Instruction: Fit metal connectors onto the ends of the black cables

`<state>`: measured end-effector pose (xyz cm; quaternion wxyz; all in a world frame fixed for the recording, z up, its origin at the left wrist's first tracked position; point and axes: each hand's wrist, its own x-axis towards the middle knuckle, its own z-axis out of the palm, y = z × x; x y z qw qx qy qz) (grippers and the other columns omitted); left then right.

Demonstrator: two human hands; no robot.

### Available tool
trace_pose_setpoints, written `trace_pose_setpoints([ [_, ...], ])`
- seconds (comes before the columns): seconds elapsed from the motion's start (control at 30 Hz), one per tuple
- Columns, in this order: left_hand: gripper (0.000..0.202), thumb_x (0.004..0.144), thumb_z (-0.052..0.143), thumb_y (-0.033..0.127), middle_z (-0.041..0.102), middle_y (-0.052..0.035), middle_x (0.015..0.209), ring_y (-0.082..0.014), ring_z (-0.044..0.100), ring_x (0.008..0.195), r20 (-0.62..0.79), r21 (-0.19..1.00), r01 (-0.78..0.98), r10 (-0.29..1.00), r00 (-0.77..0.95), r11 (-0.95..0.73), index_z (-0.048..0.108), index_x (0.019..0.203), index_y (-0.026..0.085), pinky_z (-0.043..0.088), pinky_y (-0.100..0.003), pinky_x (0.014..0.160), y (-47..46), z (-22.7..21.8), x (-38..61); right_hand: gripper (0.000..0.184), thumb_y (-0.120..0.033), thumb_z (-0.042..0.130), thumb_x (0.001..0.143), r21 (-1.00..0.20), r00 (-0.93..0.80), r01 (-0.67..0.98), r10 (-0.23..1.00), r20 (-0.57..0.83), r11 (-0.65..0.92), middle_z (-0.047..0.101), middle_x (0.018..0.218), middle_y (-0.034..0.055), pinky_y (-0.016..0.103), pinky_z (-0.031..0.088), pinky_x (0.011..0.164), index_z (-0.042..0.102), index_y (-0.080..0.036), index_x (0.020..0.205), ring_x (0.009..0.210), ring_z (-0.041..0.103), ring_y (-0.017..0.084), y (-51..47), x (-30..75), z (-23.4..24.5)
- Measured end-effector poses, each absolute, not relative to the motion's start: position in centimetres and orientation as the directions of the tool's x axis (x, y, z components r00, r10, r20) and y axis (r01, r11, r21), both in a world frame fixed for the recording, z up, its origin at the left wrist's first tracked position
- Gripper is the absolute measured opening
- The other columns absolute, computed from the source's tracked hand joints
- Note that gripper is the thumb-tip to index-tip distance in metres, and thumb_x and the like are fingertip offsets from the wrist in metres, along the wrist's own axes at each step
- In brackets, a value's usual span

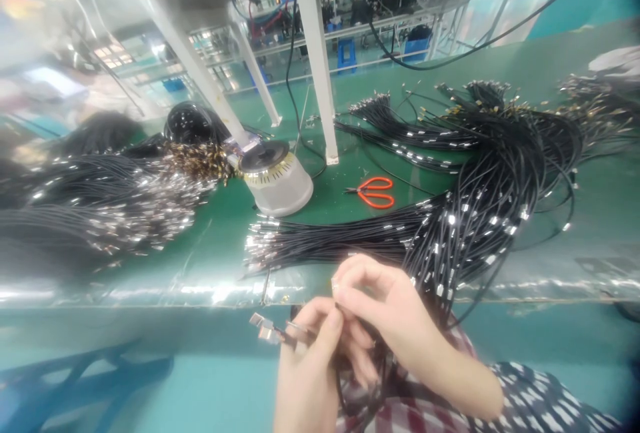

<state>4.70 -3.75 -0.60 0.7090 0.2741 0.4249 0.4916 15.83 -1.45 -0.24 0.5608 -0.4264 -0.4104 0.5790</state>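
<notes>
Just in front of the table edge, my left hand [315,346] is closed around several black cables [383,373]. Metal USB-type plugs [267,329] stick out to the left of that hand, and the cables hang down over my lap. My right hand [377,293] pinches a small pale piece [335,283] between thumb and forefinger, right above the left thumb; its kind is too small to make out. Behind the hands a thick bundle of black cables [340,236] lies on the green table, its metal ends pointing left.
Orange-handled snips [375,193] lie on the green tabletop [330,186]. A white round device with a black top [277,179] stands left of them. More cable heaps [125,199] spread left, and another [500,153] right. White posts [315,53] rise from the table. A blue stool [85,386] is at lower left.
</notes>
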Motion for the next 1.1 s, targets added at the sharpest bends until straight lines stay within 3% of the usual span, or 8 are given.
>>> trace_pose_setpoints([
  [0.1, 0.011, 0.083, 0.066, 0.024, 0.064, 0.0016, 0.053, -0.0111, 0.057, 0.039, -0.324, 0.847, -0.406, 0.939, 0.118, 0.343, 0.062, 0.077, 0.016, 0.044, -0.019, 0.04, -3.5, -0.6, 4.5, 0.013, -0.012, 0.068, 0.075, -0.986, 0.109, -0.103, 0.986, 0.123, 0.135, 0.062, 0.081, 0.0019, 0.029, 0.045, 0.079, 0.063, -0.018, 0.064, 0.083, 0.06, 0.016, -1.6, 15.9, -0.1],
  [0.2, 0.01, 0.08, 0.07, 0.022, 0.063, 0.0013, 0.048, -0.0117, 0.057, 0.042, -0.32, 0.865, -0.374, 0.942, 0.099, 0.334, 0.062, 0.075, 0.016, 0.044, -0.019, 0.043, -3.4, -0.7, 4.1, 0.013, -0.011, 0.067, 0.075, -0.984, 0.1, -0.074, 0.983, 0.152, 0.16, 0.062, 0.081, 0.002, 0.029, 0.045, 0.079, 0.064, -0.018, 0.066, 0.083, 0.06, 0.016, -1.7, 16.1, -0.2],
  [0.43, 0.009, 0.081, 0.067, 0.02, 0.068, -0.0009, 0.055, -0.0128, 0.062, 0.044, -0.324, 0.831, -0.438, 0.938, 0.12, 0.343, 0.064, 0.074, 0.015, 0.046, -0.02, 0.046, -3.6, -0.7, 3.8, 0.018, -0.027, 0.077, 0.072, -0.873, -0.213, -0.442, 0.97, -0.12, -0.205, 0.06, 0.076, 0.0004, 0.027, 0.045, 0.067, 0.065, -0.017, 0.061, 0.068, 0.056, 0.013, -1.1, 16.8, -1.0],
  [0.53, 0.01, 0.082, 0.067, 0.02, 0.07, -0.0014, 0.056, -0.0121, 0.062, 0.043, -0.323, 0.812, -0.461, 0.933, 0.157, 0.358, 0.066, 0.074, 0.015, 0.047, -0.02, 0.046, -3.6, -0.6, 3.8, 0.017, -0.031, 0.08, 0.069, -0.816, -0.299, -0.489, 0.938, -0.175, -0.308, 0.06, 0.074, -0.0006, 0.027, 0.045, 0.058, 0.07, -0.018, 0.074, 0.058, 0.055, 0.012, -0.7, 17.0, -1.2],
  [0.63, 0.015, 0.083, 0.066, 0.022, 0.07, -0.0022, 0.054, -0.0113, 0.061, 0.039, -0.309, 0.791, -0.472, 0.92, 0.241, 0.389, 0.066, 0.071, 0.014, 0.046, -0.019, 0.043, -3.5, -0.7, 3.8, 0.016, -0.027, 0.084, 0.063, -0.81, -0.367, -0.488, 0.918, -0.147, -0.325, 0.062, 0.082, 0.0001, 0.025, 0.047, 0.066, 0.072, -0.018, 0.067, 0.067, 0.058, 0.011, -0.1, 17.3, -1.2],
  [0.87, 0.022, 0.084, 0.065, 0.025, 0.067, -0.0042, 0.045, -0.0093, 0.057, 0.032, -0.277, 0.715, -0.528, 0.878, 0.39, 0.459, 0.065, 0.067, 0.011, 0.041, -0.015, 0.039, -2.5, -1.3, 3.3, 0.009, -0.022, 0.075, 0.076, -0.919, -0.417, -0.346, 0.908, -0.031, -0.19, 0.066, 0.1, 0.0023, 0.027, 0.048, 0.078, 0.074, -0.019, 0.067, 0.08, 0.062, 0.012, 1.1, 18.3, -0.8],
  [1.0, 0.018, 0.083, 0.067, 0.024, 0.07, -0.0037, 0.054, -0.0114, 0.061, 0.036, -0.31, 0.715, -0.513, 0.873, 0.377, 0.475, 0.066, 0.07, 0.013, 0.044, -0.016, 0.038, -2.5, -1.0, 3.3, 0.02, -0.033, 0.061, 0.089, -0.96, -0.299, -0.274, 0.954, 0.036, -0.049, 0.066, 0.112, 0.0055, 0.032, 0.044, 0.095, 0.076, -0.022, 0.084, 0.107, 0.059, 0.018, 0.6, 18.3, -1.2],
  [1.1, 0.014, 0.084, 0.066, 0.022, 0.071, -0.0039, 0.056, -0.0125, 0.062, 0.039, -0.31, 0.724, -0.504, 0.875, 0.371, 0.47, 0.065, 0.072, 0.014, 0.047, -0.018, 0.04, -2.5, -0.8, 3.5, 0.015, -0.034, 0.064, 0.087, -0.975, -0.224, -0.22, 0.972, 0.077, 0.026, 0.064, 0.112, 0.0053, 0.034, 0.042, 0.099, 0.075, -0.024, 0.086, 0.11, 0.058, 0.02, -0.1, 18.5, -1.2],
])
